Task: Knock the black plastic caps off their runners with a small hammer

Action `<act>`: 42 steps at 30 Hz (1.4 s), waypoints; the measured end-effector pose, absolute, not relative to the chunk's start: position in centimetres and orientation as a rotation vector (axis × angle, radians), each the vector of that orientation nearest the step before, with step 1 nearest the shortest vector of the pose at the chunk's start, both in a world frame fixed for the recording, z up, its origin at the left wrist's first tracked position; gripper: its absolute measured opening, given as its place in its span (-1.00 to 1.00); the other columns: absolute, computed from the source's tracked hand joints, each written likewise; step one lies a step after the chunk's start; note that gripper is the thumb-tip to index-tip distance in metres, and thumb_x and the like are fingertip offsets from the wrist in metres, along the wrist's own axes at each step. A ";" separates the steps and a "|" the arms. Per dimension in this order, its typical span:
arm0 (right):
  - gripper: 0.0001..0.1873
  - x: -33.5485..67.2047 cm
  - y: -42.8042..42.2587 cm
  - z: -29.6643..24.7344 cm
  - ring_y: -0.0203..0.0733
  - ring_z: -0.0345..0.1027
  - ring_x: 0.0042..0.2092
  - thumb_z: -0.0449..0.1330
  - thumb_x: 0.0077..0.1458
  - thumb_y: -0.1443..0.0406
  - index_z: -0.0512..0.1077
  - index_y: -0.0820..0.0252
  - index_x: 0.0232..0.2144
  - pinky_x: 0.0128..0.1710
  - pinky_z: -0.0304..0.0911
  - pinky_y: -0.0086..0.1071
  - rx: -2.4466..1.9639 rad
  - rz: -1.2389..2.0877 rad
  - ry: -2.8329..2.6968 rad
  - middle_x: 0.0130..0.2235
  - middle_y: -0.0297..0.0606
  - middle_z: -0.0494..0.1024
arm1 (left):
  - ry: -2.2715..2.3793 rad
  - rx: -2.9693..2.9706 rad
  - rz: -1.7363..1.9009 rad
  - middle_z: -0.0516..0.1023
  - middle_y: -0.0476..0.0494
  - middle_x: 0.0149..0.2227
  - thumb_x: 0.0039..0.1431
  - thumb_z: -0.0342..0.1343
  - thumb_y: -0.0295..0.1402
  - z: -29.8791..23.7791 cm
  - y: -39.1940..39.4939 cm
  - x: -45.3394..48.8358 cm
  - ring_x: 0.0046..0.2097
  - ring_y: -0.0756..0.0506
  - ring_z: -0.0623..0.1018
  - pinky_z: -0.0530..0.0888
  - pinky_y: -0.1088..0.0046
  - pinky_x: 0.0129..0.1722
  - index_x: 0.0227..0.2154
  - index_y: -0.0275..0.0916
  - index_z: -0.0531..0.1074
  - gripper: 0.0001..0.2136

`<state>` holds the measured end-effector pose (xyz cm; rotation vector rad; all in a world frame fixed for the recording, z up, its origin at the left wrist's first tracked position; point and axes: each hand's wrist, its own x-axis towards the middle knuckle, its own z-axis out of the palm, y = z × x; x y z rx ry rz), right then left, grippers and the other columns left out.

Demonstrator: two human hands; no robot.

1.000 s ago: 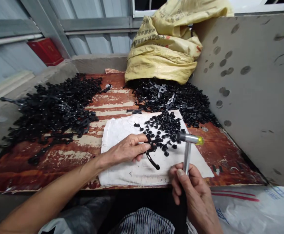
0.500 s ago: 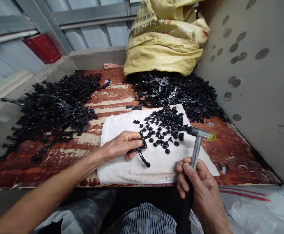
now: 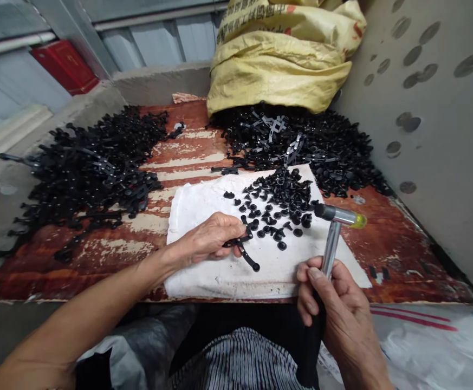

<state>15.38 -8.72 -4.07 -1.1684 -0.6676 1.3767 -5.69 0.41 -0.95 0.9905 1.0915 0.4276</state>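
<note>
My left hand (image 3: 209, 241) is closed on a black cross-shaped plastic piece (image 3: 245, 250) that rests on a white cloth (image 3: 220, 271); one arm of the piece sticks out toward me. My right hand (image 3: 334, 311) grips the metal handle of a small hammer (image 3: 334, 227). Its head has a yellow tip and hovers just right of a heap of small black caps (image 3: 279, 206) on the cloth.
A large pile of black cross-shaped pieces (image 3: 85, 173) lies at the left of the worn red board (image 3: 390, 244). More black parts (image 3: 321, 157) spill from a yellow sack (image 3: 285, 59) at the back. A grey panel (image 3: 443, 135) walls the right side.
My left hand has shifted the black piece slightly on the cloth, next to the loose caps. The hammer stays raised in much the same place. My head has tipped down a little.
</note>
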 end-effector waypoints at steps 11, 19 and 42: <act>-0.70 15.6 -8.8 -4.3 -0.49 0.11 -0.67 0.37 -0.01 0.12 0.38 0.12 -0.34 -0.79 0.19 -0.58 -1.142 1.387 -0.683 -0.45 -0.43 0.46 | 1.220 0.960 0.419 0.42 -0.04 -0.68 0.29 -0.04 -0.46 0.0 0.4 -4.7 -0.78 0.20 0.13 -0.08 0.69 -0.78 -0.54 -0.33 0.34 -0.74; -0.71 15.5 -8.7 -4.2 -0.48 0.12 -0.67 0.38 0.00 0.14 0.38 0.12 -0.35 -0.79 0.18 -0.58 -1.132 1.397 -0.690 -0.46 -0.43 0.46 | 1.279 0.974 0.397 0.40 -0.03 -0.70 0.29 -0.05 -0.49 0.6 0.3 -4.4 -0.78 0.19 0.10 -0.09 0.67 -0.77 -0.56 -0.32 0.33 -0.73; -0.71 16.8 -9.2 -4.8 -0.42 0.13 -0.64 0.27 0.11 0.07 0.45 0.09 -0.18 -0.78 0.18 -0.54 -1.251 1.425 -0.810 -0.44 -0.41 0.43 | 1.325 1.186 0.283 0.39 0.01 -0.72 0.22 0.03 -0.39 0.5 1.3 -5.0 -0.75 0.17 0.12 -0.04 0.63 -0.74 -0.58 -0.27 0.32 -0.75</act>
